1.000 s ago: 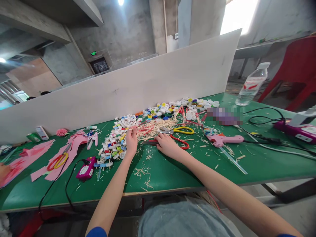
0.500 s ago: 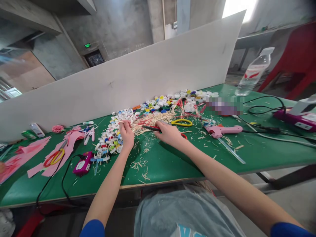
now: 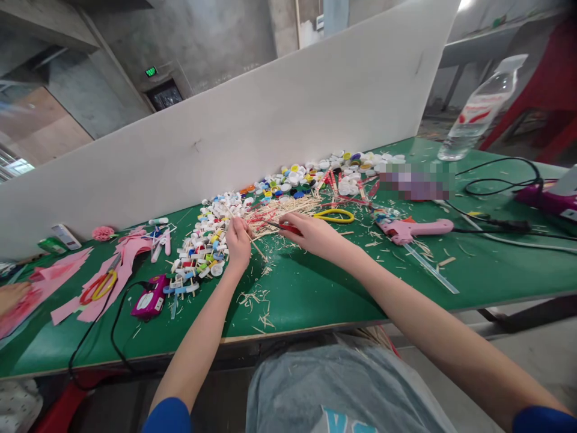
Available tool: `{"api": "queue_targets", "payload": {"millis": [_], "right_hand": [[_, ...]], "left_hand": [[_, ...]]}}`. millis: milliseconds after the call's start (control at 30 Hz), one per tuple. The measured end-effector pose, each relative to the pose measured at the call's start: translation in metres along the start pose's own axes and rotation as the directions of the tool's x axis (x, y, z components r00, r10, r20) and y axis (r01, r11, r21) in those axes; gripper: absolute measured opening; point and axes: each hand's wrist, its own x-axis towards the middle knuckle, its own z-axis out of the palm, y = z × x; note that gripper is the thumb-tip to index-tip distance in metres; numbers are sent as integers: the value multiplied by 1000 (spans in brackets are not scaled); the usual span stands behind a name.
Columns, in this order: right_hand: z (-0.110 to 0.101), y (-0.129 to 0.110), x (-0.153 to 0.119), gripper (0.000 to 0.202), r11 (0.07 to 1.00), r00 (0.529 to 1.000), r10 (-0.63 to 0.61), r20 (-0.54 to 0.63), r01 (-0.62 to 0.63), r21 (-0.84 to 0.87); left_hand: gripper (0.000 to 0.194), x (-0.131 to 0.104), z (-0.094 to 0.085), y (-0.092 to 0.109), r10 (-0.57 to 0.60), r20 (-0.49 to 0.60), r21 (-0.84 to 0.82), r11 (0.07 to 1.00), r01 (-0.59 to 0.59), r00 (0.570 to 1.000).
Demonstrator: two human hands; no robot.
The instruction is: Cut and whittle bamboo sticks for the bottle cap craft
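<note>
My left hand [image 3: 238, 242] is closed around a thin wooden stick [image 3: 258, 248], which slants down to the right out of my fingers. My right hand [image 3: 311, 236] grips what looks like a red-and-black craft knife [image 3: 288, 228], its front end pointing left towards the stick; a gap shows between the two. Behind the hands lies a heap of pale wooden sticks [image 3: 295, 207]. Left of my left hand, bottle caps joined with sticks [image 3: 198, 255] are piled up. A yellow scissor handle [image 3: 336, 215] lies just beyond my right hand.
A pink glue gun [image 3: 406, 230] with a clear glue stick lies right, its cable trailing. Further out stands a water bottle [image 3: 482, 111]. Left are a purple socket box [image 3: 151, 296], scissors [image 3: 100, 285] on pink paper and another person's hand [image 3: 12, 296]. A white board [image 3: 216, 156] borders the green table.
The stick has turned from roughly level to slanting down right. My right hand and the knife have moved slightly right, away from it. The view has shifted a little.
</note>
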Motion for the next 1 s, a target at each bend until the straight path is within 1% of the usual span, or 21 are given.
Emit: {"api": "queue_targets", "payload": {"millis": [100,200,333,400,500,567,633,700,800,833,900,1000], "right_hand": [[-2,0,-3,23,989,987,-128,102,135,-67],[6,-2,-5,22,956,957,-228,180,255,-142],[22,-6,-4,25,901,922,-273,274,345,-263],[29,-6,-3,26,876,905,-287,314,380,-295],[33,-3,-3,27,861,893,-305,332,407,-305],[32,-1,-5,30,860,902,-306,306,400,-316],[30,0,-7,35,854,909,-309,279,394,-340],[28,2,-10,44,835,905,-322,276,409,-367],[26,4,-12,63,806,891,-341,299,441,-394],[26,4,-13,67,803,890,-339,305,443,-399],[26,3,-13,69,807,893,-320,317,432,-403],[26,0,-14,66,824,899,-296,324,412,-389]], "left_hand": [[46,2,2,-2,23,15,-2,1000,-23,1000],[45,5,2,-4,45,34,17,999,-45,998],[44,8,0,-6,31,83,-11,999,-31,996],[44,9,-1,-6,18,111,-16,1000,-16,994],[44,12,-3,-5,-9,168,4,1000,8,986],[43,14,-4,-6,-31,196,6,1000,30,980],[43,15,-6,-7,-50,200,-16,998,54,979],[43,16,-7,-9,-71,196,-34,996,79,978],[43,16,-8,-10,-91,207,-17,995,96,974],[43,16,-8,-10,-94,213,-12,995,98,972],[42,15,-7,-10,-95,223,-13,995,101,970],[42,15,-5,-10,-93,227,-32,994,103,969]]}}
